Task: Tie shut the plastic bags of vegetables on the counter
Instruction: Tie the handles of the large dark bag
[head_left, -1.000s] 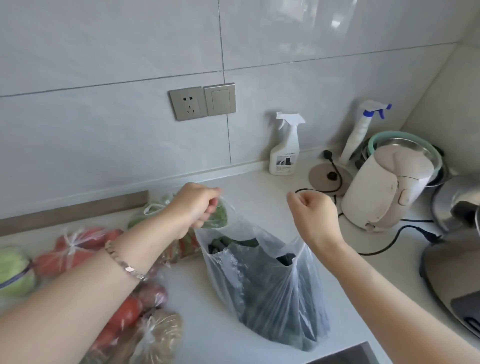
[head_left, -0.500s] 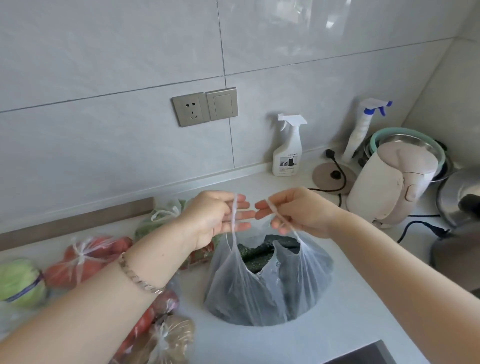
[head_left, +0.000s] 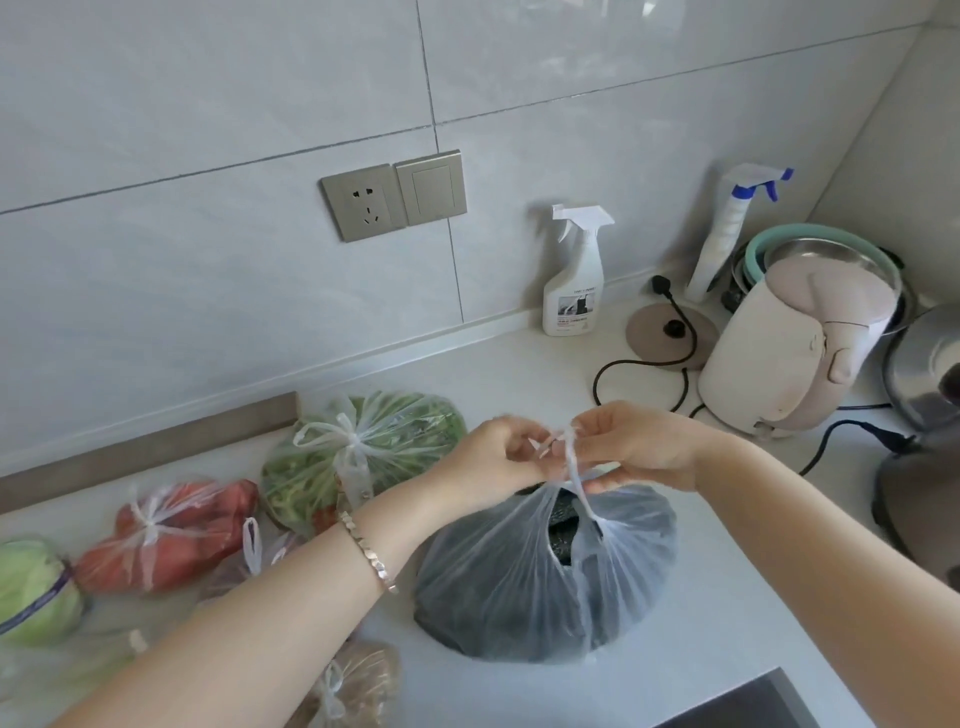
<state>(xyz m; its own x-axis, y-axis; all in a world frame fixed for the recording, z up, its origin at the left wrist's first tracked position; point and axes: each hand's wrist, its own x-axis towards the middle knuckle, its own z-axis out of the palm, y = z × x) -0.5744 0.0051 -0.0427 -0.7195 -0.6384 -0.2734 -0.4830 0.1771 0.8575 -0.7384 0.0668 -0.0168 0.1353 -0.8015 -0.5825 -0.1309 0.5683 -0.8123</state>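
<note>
A clear plastic bag of dark green vegetables (head_left: 519, 587) sits on the white counter (head_left: 727, 623) in front of me. Its two handles (head_left: 569, 452) are drawn up and crossed over its mouth. My left hand (head_left: 498, 457) pinches one handle and my right hand (head_left: 634, 447) pinches the other, fingertips almost touching above the bag. To the left lie knotted bags: green beans (head_left: 374, 457), red tomatoes (head_left: 171, 535), a green cabbage (head_left: 31, 587) and a brownish bag (head_left: 358, 680) near the counter's front edge.
A white spray bottle (head_left: 574, 280) stands against the tiled wall. A beige kettle (head_left: 789, 353) with its base and black cable (head_left: 644, 358) sits at the right, beside a second spray bottle (head_left: 727, 228) and steel pots (head_left: 924, 364). A dark sink edge (head_left: 737, 706) shows at bottom right.
My hands came together over the bag, pulling the handles up and crossing them. The bag has settled lower and rounder on the counter.
</note>
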